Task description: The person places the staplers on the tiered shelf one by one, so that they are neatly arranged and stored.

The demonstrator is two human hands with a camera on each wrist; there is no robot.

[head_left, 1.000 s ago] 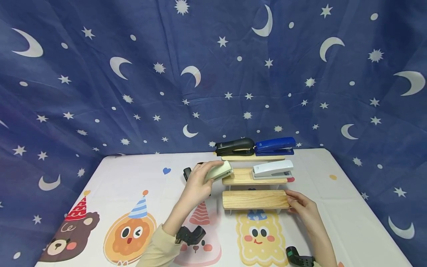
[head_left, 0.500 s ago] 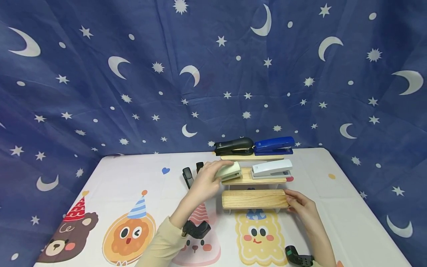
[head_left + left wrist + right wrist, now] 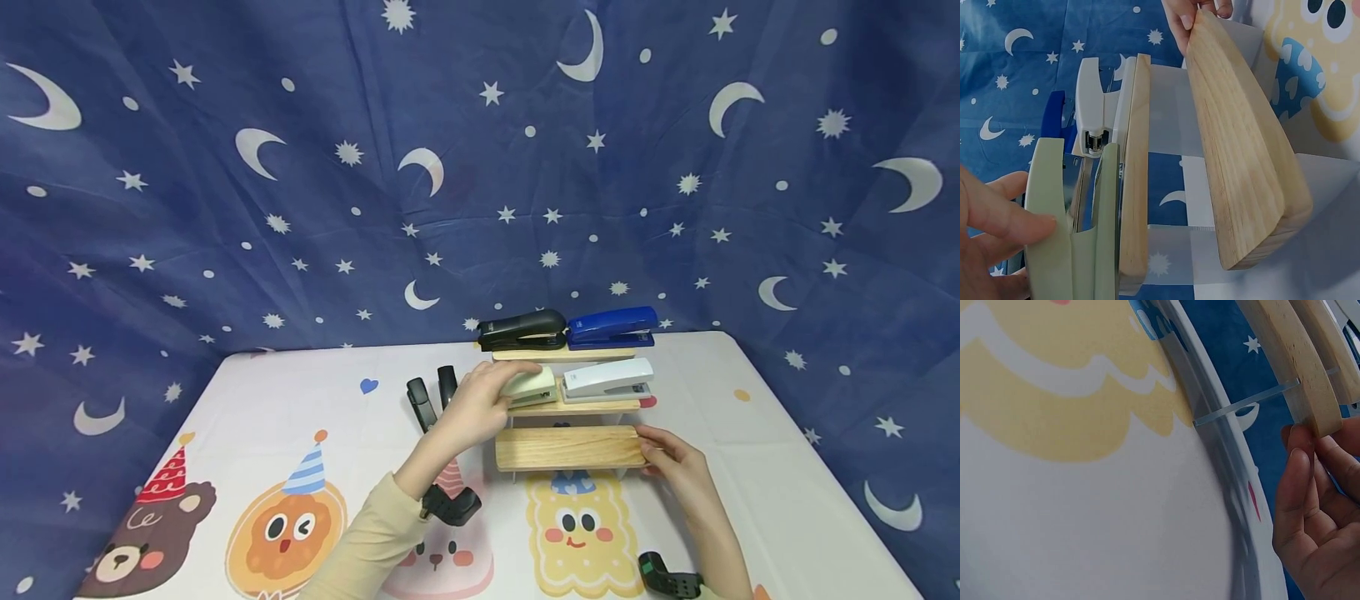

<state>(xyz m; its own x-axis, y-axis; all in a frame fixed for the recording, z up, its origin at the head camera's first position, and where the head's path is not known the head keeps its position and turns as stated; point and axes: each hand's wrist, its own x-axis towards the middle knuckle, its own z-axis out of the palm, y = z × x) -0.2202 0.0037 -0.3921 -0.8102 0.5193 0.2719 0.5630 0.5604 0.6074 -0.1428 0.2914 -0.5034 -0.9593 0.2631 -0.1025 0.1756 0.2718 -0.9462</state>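
Your left hand (image 3: 472, 406) grips green stapler (image 3: 534, 385), end jutting rightward | right hand (image 3: 675, 460) pinches wooden shelf (image 3: 570, 448) | stapler's full gap: left wrist view only

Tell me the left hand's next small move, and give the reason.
Probably settle the light green stapler flat onto the middle wooden shelf before letting go: the left hand grips it at that shelf's left end, beside the white stapler, and the views don't show clearly whether its base sits fully down.
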